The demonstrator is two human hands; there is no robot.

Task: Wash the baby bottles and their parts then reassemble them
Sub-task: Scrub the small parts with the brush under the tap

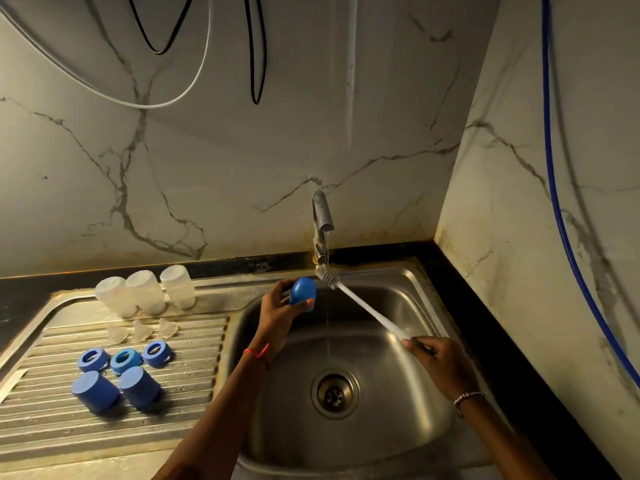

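Our arms [214, 410] rise from the bottom edge, over a steel sink [398, 306].

Far left, on the ribbed drainboard [194, 375], two blue caps [95, 392] stand closest to us, side by side. Behind them lie three blue rings [125, 359] in a row. Further back lie three clear teats [141, 330]. At the back of the drainboard, three clear bottles [145, 292] stand side by side.

Moving right, our left hand [277, 313] holds a third blue cap [303, 294] above the sink's back left corner. Its fingers and thumb are clamped round the cap. A red thread [258, 355] circles that wrist.

Just right of the cap is the bristle head of a white brush [367, 313], directly below the tap [322, 216]. We cannot tell whether the bristles touch the cap. A thin stream of water [327, 327] falls from the tap towards the drain [334, 393]. The handle slants down to the right into our right hand [436, 358], whose fingers are curled tight round its end. A bracelet [467, 398] sits on that wrist.

Marble-patterned walls [242, 150] rise behind the sink and to its right. White and black cables [256, 64] hang on the back wall, and a blue hose [554, 168] runs down the right one.
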